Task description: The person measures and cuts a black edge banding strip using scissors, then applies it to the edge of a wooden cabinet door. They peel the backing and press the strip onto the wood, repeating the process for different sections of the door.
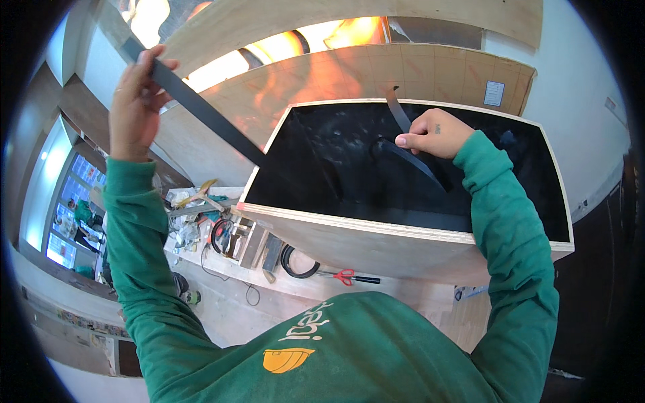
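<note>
My left hand [140,101] is raised at the upper left, fingers closed on a long, flat, dark grey edging strip [211,124]. That strip slants down to the left rim of a plywood box [349,225] with a glossy black inside [302,168]. Over the black surface, my right hand [437,133] is closed in a pinch on a thin dark strip [398,113], whose curled end points up and away. A further dark band [420,164] runs below the right hand; whether it is strip or reflection I cannot tell.
A low bench below the box holds red-handled scissors [345,276], a black coil [299,263], a wooden-edged tray [252,247] and jumbled tools [195,208]. A cardboard sheet [463,77] stands behind the box. People [84,215] are visible through an opening at far left.
</note>
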A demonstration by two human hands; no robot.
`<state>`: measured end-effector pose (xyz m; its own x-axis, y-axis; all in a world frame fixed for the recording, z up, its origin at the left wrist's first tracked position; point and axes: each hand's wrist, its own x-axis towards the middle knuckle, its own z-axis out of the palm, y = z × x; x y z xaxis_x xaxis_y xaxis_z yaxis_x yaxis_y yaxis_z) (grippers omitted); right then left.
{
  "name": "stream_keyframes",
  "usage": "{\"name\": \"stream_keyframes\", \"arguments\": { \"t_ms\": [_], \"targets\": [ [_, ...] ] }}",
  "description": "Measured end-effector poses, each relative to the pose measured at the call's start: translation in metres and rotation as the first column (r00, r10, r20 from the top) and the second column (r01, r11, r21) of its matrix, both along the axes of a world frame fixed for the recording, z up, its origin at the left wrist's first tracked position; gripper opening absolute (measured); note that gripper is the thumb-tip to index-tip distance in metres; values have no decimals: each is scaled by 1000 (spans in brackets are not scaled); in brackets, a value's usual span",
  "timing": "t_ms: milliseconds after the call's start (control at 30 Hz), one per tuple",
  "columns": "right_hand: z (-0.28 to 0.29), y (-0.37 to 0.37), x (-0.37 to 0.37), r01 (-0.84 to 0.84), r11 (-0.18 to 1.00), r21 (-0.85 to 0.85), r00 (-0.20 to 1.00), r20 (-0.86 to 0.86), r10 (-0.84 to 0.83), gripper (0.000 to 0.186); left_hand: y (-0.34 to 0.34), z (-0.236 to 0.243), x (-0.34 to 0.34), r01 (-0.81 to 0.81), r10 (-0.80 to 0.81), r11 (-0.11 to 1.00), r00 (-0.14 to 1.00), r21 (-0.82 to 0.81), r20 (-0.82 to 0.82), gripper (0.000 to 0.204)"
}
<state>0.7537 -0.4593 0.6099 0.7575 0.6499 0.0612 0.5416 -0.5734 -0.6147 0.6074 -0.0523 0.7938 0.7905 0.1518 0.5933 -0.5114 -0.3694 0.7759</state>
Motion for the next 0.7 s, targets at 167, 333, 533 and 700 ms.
{"name": "stream_keyframes", "arguments": {
  "t_ms": [167,333,533,700],
  "targets": [
    [-4,3,-3,-28,999,-26,1000,-4,28,50,-60,-53,44,55,-48,998,982,34,-181,34],
    [-9,6,-1,-44,995,-91,998,29,47,54,-87,-111,88,115,-70,988,930,106,-361,24],
    [-10,6,-1,-11,992,-129,999,30,15,51,-108,-151,132,233,-38,938,805,257,-592,24],
    [-16,7,4,-3,986,-166,995,100,20,49,-123,-184,156,352,44,806,766,475,-641,31]
  ]
}}
